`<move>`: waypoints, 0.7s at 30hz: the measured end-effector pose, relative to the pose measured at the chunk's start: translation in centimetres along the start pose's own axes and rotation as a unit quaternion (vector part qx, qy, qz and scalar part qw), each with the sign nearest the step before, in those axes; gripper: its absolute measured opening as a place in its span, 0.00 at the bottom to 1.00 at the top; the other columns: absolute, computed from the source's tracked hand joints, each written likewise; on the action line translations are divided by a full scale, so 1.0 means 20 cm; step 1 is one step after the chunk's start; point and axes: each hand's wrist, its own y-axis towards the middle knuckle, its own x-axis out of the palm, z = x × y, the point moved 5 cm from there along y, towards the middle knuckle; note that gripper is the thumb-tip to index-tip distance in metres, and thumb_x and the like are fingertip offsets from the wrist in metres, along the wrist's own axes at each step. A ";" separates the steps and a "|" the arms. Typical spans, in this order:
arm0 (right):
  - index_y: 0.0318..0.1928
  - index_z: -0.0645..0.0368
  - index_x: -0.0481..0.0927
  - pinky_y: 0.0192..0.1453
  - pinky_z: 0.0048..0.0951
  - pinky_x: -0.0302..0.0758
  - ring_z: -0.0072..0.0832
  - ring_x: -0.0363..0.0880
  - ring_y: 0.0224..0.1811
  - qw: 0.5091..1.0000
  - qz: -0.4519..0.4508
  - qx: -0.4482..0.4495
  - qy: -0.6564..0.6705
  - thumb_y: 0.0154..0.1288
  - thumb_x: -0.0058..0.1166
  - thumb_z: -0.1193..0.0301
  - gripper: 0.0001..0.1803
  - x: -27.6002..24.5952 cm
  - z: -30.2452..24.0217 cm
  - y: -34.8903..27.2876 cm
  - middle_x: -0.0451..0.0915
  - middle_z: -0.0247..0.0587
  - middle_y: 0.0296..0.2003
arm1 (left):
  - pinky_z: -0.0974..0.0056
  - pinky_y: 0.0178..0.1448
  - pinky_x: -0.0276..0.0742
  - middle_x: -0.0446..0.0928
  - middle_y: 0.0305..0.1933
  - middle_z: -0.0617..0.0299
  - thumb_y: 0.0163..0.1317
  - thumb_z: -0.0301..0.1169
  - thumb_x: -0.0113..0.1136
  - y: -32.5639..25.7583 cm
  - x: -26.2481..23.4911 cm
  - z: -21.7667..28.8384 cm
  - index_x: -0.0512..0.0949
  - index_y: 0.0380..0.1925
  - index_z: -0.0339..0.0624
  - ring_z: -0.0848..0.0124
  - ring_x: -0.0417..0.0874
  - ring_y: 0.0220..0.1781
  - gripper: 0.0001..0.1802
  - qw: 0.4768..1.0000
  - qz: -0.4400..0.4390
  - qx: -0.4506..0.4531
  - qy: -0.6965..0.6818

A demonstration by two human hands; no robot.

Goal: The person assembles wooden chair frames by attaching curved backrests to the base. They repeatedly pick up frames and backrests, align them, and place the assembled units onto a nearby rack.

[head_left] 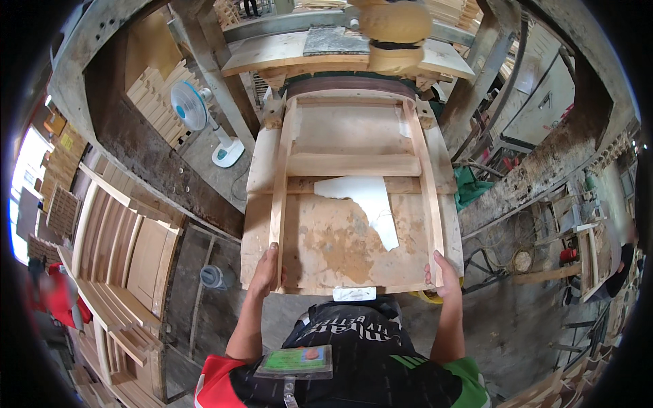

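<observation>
Open board between the two long rails of the wooden frame (354, 197), lower middle of the picture, free for a pass. Blocked higher up by the cross slat (354, 164) from rail to rail, and at the top by the sanding belt (350, 87) under the overhead shelf (272, 58). Little room along the desk (253, 231) edges outside each rail. Bare floor at left near the standing fan (194, 112); stacked wooden panels (122, 258) crowd the lower left.

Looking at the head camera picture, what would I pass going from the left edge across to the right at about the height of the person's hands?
Stacked wooden panels → clear plastic bottle → left hand on the wooden frame → worktable board → right hand → red tool on the floor.
</observation>
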 end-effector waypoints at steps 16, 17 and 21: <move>0.57 0.59 0.78 0.24 0.30 0.67 0.27 0.72 0.18 0.977 -0.132 0.019 0.168 0.76 0.55 0.49 0.26 -0.01 0.04 0.00 0.77 0.36 0.24 | 0.59 0.28 0.83 0.82 0.29 0.54 0.71 0.74 0.38 0.00 0.02 -0.02 0.80 0.46 0.38 0.63 0.82 0.22 0.45 0.970 -0.113 -0.045 -0.209; 0.57 0.60 0.78 0.24 0.30 0.66 0.26 0.71 0.18 0.976 -0.136 0.016 0.172 0.76 0.54 0.49 0.26 -0.01 0.05 0.00 0.77 0.36 0.24 | 0.57 0.26 0.82 0.80 0.25 0.57 0.71 0.74 0.36 0.03 0.03 -0.03 0.81 0.39 0.39 0.63 0.80 0.20 0.45 0.975 -0.100 -0.068 -0.184; 0.55 0.60 0.79 0.23 0.30 0.65 0.25 0.70 0.18 0.976 -0.132 0.010 0.175 0.76 0.53 0.49 0.26 -0.02 0.06 0.01 0.76 0.35 0.23 | 0.56 0.23 0.76 0.75 0.20 0.60 0.73 0.70 0.35 0.07 0.03 -0.04 0.78 0.35 0.41 0.62 0.75 0.16 0.41 0.974 -0.065 -0.129 -0.172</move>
